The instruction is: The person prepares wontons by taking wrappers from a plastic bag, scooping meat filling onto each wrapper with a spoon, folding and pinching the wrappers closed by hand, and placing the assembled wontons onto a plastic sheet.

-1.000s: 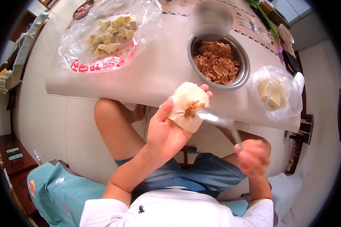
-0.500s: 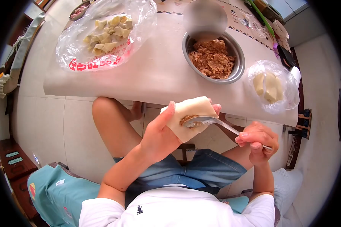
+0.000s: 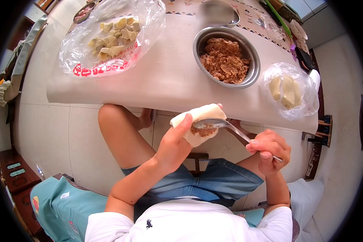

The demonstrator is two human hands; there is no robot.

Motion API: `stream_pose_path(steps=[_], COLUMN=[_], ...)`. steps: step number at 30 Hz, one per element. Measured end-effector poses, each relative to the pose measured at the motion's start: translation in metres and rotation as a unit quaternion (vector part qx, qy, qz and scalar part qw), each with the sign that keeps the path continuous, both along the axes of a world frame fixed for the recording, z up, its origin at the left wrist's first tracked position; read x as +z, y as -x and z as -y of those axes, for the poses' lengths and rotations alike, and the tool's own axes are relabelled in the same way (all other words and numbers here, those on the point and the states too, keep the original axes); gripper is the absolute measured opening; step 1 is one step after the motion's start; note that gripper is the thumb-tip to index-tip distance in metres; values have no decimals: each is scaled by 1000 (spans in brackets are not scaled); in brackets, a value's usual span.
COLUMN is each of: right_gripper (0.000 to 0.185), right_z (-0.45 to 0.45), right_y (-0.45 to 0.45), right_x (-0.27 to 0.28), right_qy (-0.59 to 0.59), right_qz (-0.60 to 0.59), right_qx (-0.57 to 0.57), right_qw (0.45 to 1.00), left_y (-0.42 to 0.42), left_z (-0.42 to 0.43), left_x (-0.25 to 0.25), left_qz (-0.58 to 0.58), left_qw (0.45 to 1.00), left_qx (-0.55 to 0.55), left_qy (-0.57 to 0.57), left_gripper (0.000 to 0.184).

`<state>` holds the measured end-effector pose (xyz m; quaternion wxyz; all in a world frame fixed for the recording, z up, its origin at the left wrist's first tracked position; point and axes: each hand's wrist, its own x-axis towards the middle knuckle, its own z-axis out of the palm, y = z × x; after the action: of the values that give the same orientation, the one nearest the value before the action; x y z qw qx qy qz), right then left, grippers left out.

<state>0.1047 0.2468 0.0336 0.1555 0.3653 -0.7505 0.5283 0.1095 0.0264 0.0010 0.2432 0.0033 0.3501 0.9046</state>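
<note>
In my left hand (image 3: 174,141) lies a pale dough wrapper (image 3: 197,113), its far edge curled over toward me and my thumb on its near side. A dab of brown meat filling (image 3: 203,131) sits on the wrapper. My right hand (image 3: 271,151) is closed round the handle of a metal spoon (image 3: 240,133), whose bowl rests against the filling and the folded wrapper. Beyond my hands stands a metal bowl (image 3: 255,68) of brown minced filling (image 3: 225,60). A stack of wrappers (image 3: 285,92) lies in a clear plastic bag at the table's right.
Folded dumplings (image 3: 115,37) lie on a clear plastic bag (image 3: 97,70) with red print at the table's left. Behind the filling bowl is another metal dish (image 3: 233,18), partly covered by a blurred round patch. Green stalks (image 3: 279,19) lie at the back right.
The wrapper's far edge has come over toward the spoon, so the sheet now looks rolled. My right hand has shifted slightly left, and the spoon has moved a little up on the filling.
</note>
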Motion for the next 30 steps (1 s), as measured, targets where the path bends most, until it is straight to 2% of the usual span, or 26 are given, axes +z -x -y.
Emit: stream_pose_path(steps=[6,9,12,16,19,22,25,28,30], right_gripper=[21,21,20,22,26,30,32,33,34], right_z=[0,-1,-1,1,2,2,2,-3,-4], right_y=[0,2,7,12,13,10,13,10,8], right_x=[-1,0,0,-3,-3,-9,-10,-1,5], right_qy=[-15,-25,-20,0,7,62,151,189,126], right_qz=[-2,-10,-23,-35,7,96,127,175,161], right_qx=[-9,-3,3,-18,-34,-103,-163,-96,-38], right_qw=[1000,1000,1000,999,999,988,967,961,978], left_y=[-1,-1,0,-5,-12,-10,-9,-8,-5], left_z=[-3,-3,-1,-2,-2,-3,-1,1,0], left_x=[6,-1,-2,2,-2,-2,-2,-6,-7], left_qz=[-58,-49,-13,79,134,103,105,135,122], left_qw=[995,996,997,987,981,984,981,977,974], left_qx=[59,73,31,18,26,19,25,64,76], left_qy=[48,-8,-72,-136,-138,-142,-163,-154,-175], left_gripper=[59,59,59,51,48,48,49,51,54])
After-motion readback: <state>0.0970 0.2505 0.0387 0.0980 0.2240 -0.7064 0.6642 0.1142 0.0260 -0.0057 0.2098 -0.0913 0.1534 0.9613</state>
